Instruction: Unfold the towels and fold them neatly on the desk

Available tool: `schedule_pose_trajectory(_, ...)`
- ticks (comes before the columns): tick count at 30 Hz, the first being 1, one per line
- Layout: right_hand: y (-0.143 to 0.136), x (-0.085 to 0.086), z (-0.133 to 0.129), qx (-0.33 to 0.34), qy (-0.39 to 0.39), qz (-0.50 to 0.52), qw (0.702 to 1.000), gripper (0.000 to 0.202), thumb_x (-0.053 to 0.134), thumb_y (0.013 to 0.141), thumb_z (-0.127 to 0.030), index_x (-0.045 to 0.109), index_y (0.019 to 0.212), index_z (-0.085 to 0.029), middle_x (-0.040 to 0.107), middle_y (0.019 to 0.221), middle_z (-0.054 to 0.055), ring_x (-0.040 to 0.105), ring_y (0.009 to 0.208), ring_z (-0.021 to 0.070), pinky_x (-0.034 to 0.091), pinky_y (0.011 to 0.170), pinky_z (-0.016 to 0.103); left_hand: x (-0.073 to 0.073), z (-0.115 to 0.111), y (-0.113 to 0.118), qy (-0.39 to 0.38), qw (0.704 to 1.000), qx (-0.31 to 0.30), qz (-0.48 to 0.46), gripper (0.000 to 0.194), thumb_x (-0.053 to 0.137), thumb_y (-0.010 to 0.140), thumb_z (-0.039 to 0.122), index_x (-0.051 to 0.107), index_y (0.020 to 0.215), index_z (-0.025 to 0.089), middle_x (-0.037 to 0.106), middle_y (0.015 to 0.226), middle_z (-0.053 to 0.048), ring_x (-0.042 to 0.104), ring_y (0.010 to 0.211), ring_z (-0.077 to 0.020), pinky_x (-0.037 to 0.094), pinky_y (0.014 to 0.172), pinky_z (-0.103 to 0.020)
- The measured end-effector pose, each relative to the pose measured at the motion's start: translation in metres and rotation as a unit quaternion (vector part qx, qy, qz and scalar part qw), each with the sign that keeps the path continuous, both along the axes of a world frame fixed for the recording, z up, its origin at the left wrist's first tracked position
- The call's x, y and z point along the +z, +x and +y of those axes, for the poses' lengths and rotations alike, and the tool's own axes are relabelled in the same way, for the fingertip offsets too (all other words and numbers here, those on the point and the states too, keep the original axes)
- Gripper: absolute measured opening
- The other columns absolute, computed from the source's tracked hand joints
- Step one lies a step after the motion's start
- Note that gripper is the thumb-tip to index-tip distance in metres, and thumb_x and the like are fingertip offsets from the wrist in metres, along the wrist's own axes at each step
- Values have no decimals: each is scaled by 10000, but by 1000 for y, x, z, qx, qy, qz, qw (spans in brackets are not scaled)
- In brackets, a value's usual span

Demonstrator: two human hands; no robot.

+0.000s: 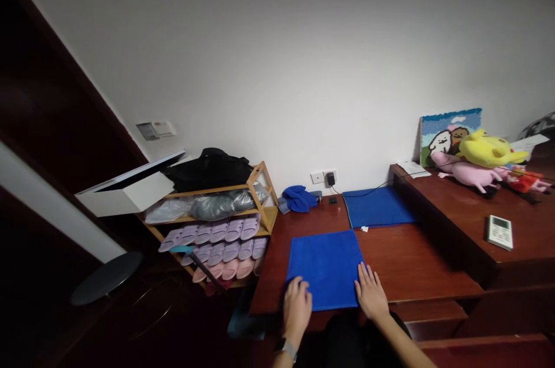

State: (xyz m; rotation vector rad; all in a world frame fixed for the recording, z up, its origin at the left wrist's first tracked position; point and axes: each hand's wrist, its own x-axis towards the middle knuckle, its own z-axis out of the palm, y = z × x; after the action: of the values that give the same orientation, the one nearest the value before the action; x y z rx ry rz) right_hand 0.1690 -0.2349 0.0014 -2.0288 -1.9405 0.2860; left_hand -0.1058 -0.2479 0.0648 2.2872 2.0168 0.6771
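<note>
Left hand (298, 305), open with fingers loosely curled, and right hand (372, 291), open with fingers extended, lie apart at opposite sides of a blue cloth (327, 268) spread flat on the table (427, 264). A wooden rack (269, 219) holds slippers (233, 231) and plastic-wrapped bundles (212, 206).

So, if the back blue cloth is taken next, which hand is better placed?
Probably the right hand: it is at the right edge of the front cloth, and the back cloth lies ahead on that side. The left hand is at the opposite edge, farther away.
</note>
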Motion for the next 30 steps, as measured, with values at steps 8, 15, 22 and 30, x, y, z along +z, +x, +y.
schedule_pose_trajectory(8, 4, -7, -3, 25, -16, -16, 999, 662, 218, 1048, -377, 352, 1633, -99, 258, 1717, 85, 232, 1606, 279, 194, 1315, 505, -28, 40, 133, -105, 966, -233, 32, 587, 299, 1078, 418, 372, 1641, 268, 332, 1735, -61, 254, 1615, -269, 241, 1323, -556)
schedule_pose_trajectory(15, 6, -19, 0, 14, 17, -6, 1000, 669, 251, 1051, -415, 388, 1624, -100, 332, 1696, 111, 269, 1596, 291, 218, 1310, 518, -42, 42, 64, -131, 985, -106, 47, 611, 288, 1083, 475, 325, 1657, 268, 256, 1748, -56, 204, 1623, -264, 203, 1332, -529)
schedule_pose_trajectory(22, 6, -22, -1, 8, -13, -39, 999, 689, 227, 1053, -421, 337, 1640, -76, 295, 1717, 111, 251, 1604, 277, 199, 1315, 483, -46, 46, -38, -116, 986, 54, 108, 645, 294, 1081, 484, 328, 1656, 195, 278, 1733, -104, 262, 1605, -280, 260, 1309, -508)
schedule_pose_trajectory(30, 4, 9, 31, -2, -56, -55, 997, 686, 143, 1055, -379, 257, 1663, -83, 249, 1735, 87, 224, 1613, 247, 194, 1310, 455, -69, 49, -48, -76, 989, 58, 113, 651, 282, 1082, 491, 346, 1648, 177, 306, 1721, -114, 290, 1595, -270, 285, 1301, -491)
